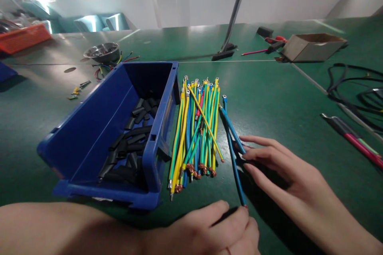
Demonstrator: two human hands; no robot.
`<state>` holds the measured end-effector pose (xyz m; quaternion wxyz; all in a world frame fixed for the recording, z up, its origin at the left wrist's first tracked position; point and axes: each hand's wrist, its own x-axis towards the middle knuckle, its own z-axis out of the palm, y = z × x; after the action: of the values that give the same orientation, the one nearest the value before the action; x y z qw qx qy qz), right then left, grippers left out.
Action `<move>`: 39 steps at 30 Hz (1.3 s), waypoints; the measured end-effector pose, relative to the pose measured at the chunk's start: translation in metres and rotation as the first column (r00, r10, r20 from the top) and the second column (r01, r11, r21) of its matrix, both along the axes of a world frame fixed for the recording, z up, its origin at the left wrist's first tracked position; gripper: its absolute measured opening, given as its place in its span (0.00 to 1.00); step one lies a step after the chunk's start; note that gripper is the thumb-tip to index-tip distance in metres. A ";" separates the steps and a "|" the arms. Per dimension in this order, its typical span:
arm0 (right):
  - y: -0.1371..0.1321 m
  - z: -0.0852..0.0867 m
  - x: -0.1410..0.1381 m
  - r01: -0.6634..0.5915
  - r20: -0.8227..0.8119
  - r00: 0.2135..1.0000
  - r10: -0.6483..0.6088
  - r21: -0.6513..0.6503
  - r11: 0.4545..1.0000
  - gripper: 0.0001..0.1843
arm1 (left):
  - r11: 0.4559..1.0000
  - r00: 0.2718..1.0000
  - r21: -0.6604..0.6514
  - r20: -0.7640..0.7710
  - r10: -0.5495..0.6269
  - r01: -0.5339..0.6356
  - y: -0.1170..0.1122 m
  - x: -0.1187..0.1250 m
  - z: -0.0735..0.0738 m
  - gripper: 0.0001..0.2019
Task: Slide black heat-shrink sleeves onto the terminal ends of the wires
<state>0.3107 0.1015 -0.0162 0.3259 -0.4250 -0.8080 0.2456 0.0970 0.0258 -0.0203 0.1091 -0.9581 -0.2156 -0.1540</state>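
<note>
In the head view, two blue insulated cables with metal ring ends are seen on the green tabletop (269, 99), just right of a loose bundle of yellow, green and blue wires (213, 127). The shorter blue cable (232, 126) is laid slantwise over the longer blue cable (237, 173) near their upper ends. The lower end of the shorter one is met by the fingertips of the right hand (302, 177), whose thumb is set narrowly apart from the fingers; whether the cable is firmly pinched cannot be told. The left hand (215, 231) is placed lower, palm down, with its fingers curled beside the lower end of the longer cable; whether that end is gripped cannot be told.

In the bundle, ring ends are turned away from the person and frayed copper ends are turned nearer, while one thin yellow wire (205, 122) is laid diagonally on top. To its left, short black tubes (138, 140) are held in a deep blue plastic bin (98, 127). Farther back, a round silver metal bowl (103, 52) and an open brown cardboard box (305, 50) are seen.
</note>
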 end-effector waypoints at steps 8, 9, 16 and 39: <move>0.021 0.012 0.006 0.073 -0.332 0.811 -0.481 -0.759 0.647 0.32 | 0.997 0.997 0.013 0.021 0.075 -0.075 0.000 -0.001 -0.001 0.12; 0.021 0.015 0.006 0.022 -0.331 0.783 -0.527 -0.832 0.555 0.38 | 0.997 0.997 0.012 0.022 0.079 -0.079 0.000 -0.001 -0.001 0.13; 0.016 0.023 0.009 -0.246 -0.409 0.784 -0.466 -0.895 0.372 0.31 | 0.998 0.998 0.002 0.013 0.060 -0.060 0.002 -0.001 -0.001 0.12; 0.032 0.018 -0.008 -0.418 -0.524 0.718 -0.457 -0.851 0.318 0.19 | 0.973 0.966 -0.027 0.120 0.230 -0.229 -0.003 0.003 -0.006 0.11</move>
<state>0.3027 0.1337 0.0021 0.2928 -0.4151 -0.3105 0.8034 0.0996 0.0223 -0.0261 0.1066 -0.9162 -0.3323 -0.1971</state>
